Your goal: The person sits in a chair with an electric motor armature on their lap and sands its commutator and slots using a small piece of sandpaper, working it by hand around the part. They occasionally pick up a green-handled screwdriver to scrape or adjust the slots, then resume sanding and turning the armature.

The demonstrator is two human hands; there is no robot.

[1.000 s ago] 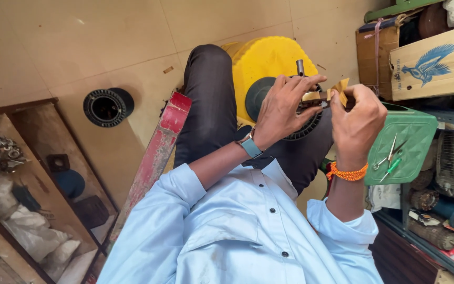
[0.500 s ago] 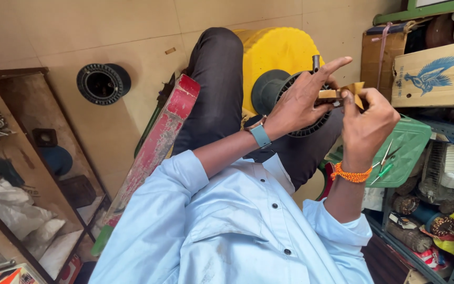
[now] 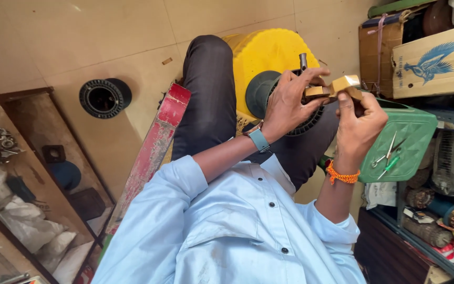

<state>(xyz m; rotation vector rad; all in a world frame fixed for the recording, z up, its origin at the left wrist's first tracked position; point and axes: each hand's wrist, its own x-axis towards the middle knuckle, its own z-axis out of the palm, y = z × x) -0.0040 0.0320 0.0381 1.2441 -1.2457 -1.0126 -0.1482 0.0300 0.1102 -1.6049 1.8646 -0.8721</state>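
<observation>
Gripping a small brass-coloured block point(image 3: 337, 87) between both hands above the lap: left hand point(image 3: 290, 102) closed on its near end, right hand point(image 3: 361, 123) pinching its far side. Yellow spool point(image 3: 261, 55) below, green tray point(image 3: 411, 137) beside.

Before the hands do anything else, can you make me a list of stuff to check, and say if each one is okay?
1. Left hand grips the small brass-coloured part: ok.
2. Right hand touches the same part from the other side: ok.
3. Dark metal pin sticks up above the left fingers, not bent: ok.
4. What the right fingertips are doing to the part: cannot tell, it is hidden.
5. Scissors and pliers lie on the green lid, close to the right hand: ok.
6. Yellow spool sits steady behind the hands: ok.
</observation>
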